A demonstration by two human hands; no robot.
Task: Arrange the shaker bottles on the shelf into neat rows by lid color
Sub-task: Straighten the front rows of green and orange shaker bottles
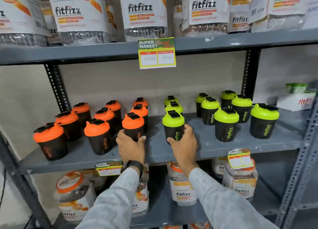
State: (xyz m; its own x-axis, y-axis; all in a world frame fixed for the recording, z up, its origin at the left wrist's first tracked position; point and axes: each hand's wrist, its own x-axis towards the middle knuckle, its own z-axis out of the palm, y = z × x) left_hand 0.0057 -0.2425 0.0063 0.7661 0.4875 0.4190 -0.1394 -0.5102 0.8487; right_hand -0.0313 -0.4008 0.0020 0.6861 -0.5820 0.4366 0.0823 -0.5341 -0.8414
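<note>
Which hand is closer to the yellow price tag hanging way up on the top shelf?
The right hand. It holds a green-lidded bottle almost straight below the price tag. The left hand, gripping an orange-lidded bottle, sits lower and further left.

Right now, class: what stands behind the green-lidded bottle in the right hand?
Behind that green-lidded bottle, held by the right hand, two more green-lidded bottles stand in a line toward the wall. Only their lids show; their bodies are covered by the bottles in front.
</note>
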